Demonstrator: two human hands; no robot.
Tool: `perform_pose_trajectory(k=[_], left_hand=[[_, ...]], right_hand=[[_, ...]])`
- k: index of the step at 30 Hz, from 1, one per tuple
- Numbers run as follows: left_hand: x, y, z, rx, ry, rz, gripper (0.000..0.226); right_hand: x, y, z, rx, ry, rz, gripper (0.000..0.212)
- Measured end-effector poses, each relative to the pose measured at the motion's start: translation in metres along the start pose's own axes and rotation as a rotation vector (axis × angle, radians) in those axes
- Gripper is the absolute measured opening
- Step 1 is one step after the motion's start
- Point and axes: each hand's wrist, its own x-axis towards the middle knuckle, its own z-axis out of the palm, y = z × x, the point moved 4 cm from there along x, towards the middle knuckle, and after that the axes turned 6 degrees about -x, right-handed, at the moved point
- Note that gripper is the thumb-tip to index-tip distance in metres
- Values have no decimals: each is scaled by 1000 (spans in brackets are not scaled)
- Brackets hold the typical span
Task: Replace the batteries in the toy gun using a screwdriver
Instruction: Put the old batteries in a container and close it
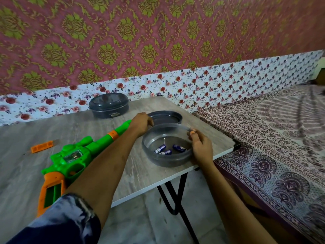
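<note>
a: starting at the left, we are seeing an orange cover (41, 146) lying loose on the table (70, 127), apart from the toy gun (70, 159). so we are judging that the unscrewing is done and the compartment is standing open.

b: agreed. the gun is lying flat beside our left forearm, with neither hand touching it. its orange grip is showing a dark slot, though we are not making out whether any cells are sitting in it.

a: further back, a closed grey box (109, 105) is sitting by the wall. then our left hand (142, 122) is reaching past the gun's muzzle to the far rim of the open box (168, 161), right beside the loose lid (165, 117). its fingers are hiding behind the knuckles, so we are not telling whether it is gripping anything.

b: the batteries (168, 149) are lying in the bottom of the open box, between our two hands and touched by neither. our right hand (200, 147) is pinching the box's right rim, thumb on top.

a: so we are still needing to seat cells in the gun and screw the cover back on. we are not spotting a screwdriver anywhere.
</note>
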Motion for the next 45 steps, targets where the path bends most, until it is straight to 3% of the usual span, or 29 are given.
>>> perform_pose_trajectory(k=[4, 7, 9, 13, 17, 22, 25, 29, 33, 38, 45], left_hand=[[6, 13, -27, -254, 199, 16, 19], [-3, 29, -53, -595, 353, -37, 17], [-16, 31, -64, -916, 420, -107, 8], [-45, 13, -76, -1465, 560, -324, 10], [-69, -4, -62, -1719, 533, -523, 10], [-92, -14, -34, -1632, 359, -619, 15], [-101, -7, -30, -1339, 310, -537, 18], [-100, 3, -25, -935, 216, -424, 16], [-96, 10, -18, -684, 131, -379, 26], [-90, 10, -19, -613, 102, -428, 35], [-85, 13, -14, -892, -27, -547, 17]], right_hand=[[-1, -3, 0, -13, -5, 4, 29], [-3, -4, 0, -30, 0, 14, 29], [-6, -7, -2, -31, 3, 28, 30], [-10, -10, -2, -2, -25, 57, 33], [-14, -10, -3, -7, -64, 66, 44], [-22, -18, -8, -1, -134, 97, 50], [-26, -19, -10, 27, -186, 139, 60], [-27, -25, -12, 15, -257, 170, 91], [-23, -30, -16, 31, -309, 165, 68], [-16, -29, -17, 117, -322, 265, 37], [-5, -23, -17, 142, -290, 334, 15]])
